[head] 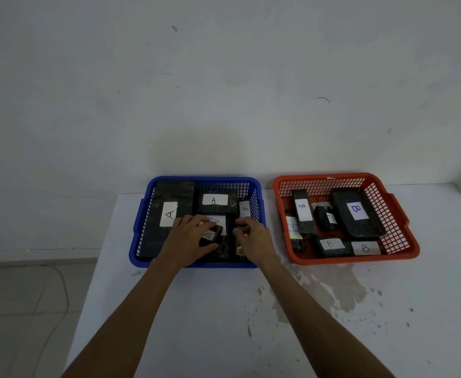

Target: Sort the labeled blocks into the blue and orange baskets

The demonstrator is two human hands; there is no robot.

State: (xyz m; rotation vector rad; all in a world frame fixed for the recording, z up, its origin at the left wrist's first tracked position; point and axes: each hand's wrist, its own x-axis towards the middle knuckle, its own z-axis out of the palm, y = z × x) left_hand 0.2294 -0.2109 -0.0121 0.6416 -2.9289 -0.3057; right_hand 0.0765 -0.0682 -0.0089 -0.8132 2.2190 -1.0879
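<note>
Because labels decide destination, blocks marked A lie in the blue basket (142,214) and blocks marked B in the orange basket (404,222), both set side by side on the white table (196,323) against the wall. Placed label-up, apparently for checking at a glance: long A block (166,211) along the left wall of the blue basket, a second A block (215,201) at the rear, a narrow one (244,209) against the right wall. In the orange basket, dark tray marked B (356,211) leaning across the smaller B blocks (330,245). No blocks visible loose on the table; sorting judged near complete, final arranging in hand.

Left hand (187,238) reaching into the blue basket, palm down, fingers and thumb curled round a small A block (210,234). Right hand (253,236) just beside, palm down, fingers bent over another dark block (240,231); actual grip cannot be told. Both forearms extended from the near table edge, converging on the basket.
</note>
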